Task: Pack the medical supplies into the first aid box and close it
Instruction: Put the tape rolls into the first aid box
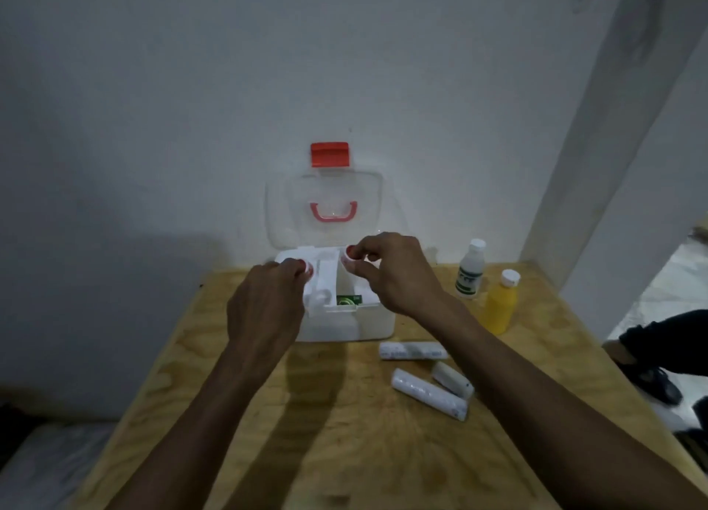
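The first aid box (344, 318) stands at the far edge of the wooden desk (344, 433), close to the wall (153, 107), with its clear lid (325, 210) swung up and leaning back against that wall; a red latch (330, 154) sits at the lid's top edge and a red handle (333, 211) shows through it. Both hands are over the open box. The left hand (264, 310) has its fingers (302, 270) curled down onto the left side of a white inner tray (325, 279), and the right hand (394, 272) pinches the tray's right part between thumb and forefinger; whether the tray is lifted or resting in the box is hard to tell, since the hands cover its rim. A green packet (348, 300) lies inside the box near the front wall.

To the right of the box, near the desk's right edge, stand a white bottle (470, 270) and, just in front of it, a yellow bottle (500, 302). Three white bandage rolls (413, 350) lie on the desk in front of the box and to the right, one (429, 394) touching another (452, 379). The left and near parts of the desk are bare wood under the forearms. Beyond the right edge, a dark-clothed leg and shoe (651, 356) rest on the pale floor.
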Tool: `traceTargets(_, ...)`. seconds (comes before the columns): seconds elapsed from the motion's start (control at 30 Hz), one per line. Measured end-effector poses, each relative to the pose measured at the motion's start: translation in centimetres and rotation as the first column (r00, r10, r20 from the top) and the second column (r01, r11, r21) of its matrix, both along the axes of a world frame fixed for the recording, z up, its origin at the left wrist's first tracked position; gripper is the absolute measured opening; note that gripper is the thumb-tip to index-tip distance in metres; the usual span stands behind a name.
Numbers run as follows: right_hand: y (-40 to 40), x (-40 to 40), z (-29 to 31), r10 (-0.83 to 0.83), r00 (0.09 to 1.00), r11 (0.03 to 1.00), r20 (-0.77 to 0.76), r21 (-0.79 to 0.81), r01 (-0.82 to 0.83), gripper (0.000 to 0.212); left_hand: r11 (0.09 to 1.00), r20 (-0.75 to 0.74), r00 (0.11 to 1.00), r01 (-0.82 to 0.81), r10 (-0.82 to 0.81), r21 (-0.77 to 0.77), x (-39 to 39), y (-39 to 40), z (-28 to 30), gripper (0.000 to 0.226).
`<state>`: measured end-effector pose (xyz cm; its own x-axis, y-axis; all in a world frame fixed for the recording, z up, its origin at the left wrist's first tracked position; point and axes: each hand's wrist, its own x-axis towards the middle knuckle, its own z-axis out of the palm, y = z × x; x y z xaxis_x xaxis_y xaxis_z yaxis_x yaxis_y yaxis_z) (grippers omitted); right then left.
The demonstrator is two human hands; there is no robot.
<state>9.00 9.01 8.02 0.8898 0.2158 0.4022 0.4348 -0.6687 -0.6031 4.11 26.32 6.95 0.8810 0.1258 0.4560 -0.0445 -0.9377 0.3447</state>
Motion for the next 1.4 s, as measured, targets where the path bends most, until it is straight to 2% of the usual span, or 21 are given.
traceTargets(0.17,4.1,3.3,-0.6,0.053,0.998,0.997,-0.040,-0.053,-0.055,0.023,0.997,-0.059,0.997,-0.049,0.053,0.063,2.8,3.5,0.1,0.022)
traceTargets(0.4,7.2,7.5,-2.0,0.046,0.995,0.982,-0.093,-0.179,-0.062,0.023,0.972,-0.097,0.995,0.020,0.002,0.233,7.0,4.9,-1.5,0.024)
traceTargets(0.57,8.5,8.6,-2.6,0.058,0.994,0.959,-0.097,-0.273,-0.082,0.023,0.961,-0.124,0.992,0.029,0.005,0.276,8.3,5.0,-2.6,0.024)
traceTargets(0.97,9.0,8.7,-2.7,0.030,0.993,0.922,-0.117,-0.380,-0.073,0.024,0.977,-0.196,0.980,0.052,-0.010,0.208,9.0,5.3,-2.8,0.026)
traceTargets(1.3,8.4,7.7,-2.2,0.035,0.993,0.943,-0.115,-0.325,-0.071,0.024,0.990,-0.117,0.992,0.060,-0.045,0.129,8.4,5.5,-2.7,0.019)
traceTargets(1.4,7.2,6.7,-1.4,0.022,0.994,0.954,-0.105,-0.295,-0.053,0.027,0.996,-0.065,0.996,0.059,-0.055,0.062,7.7,5.2,-2.3,0.020)
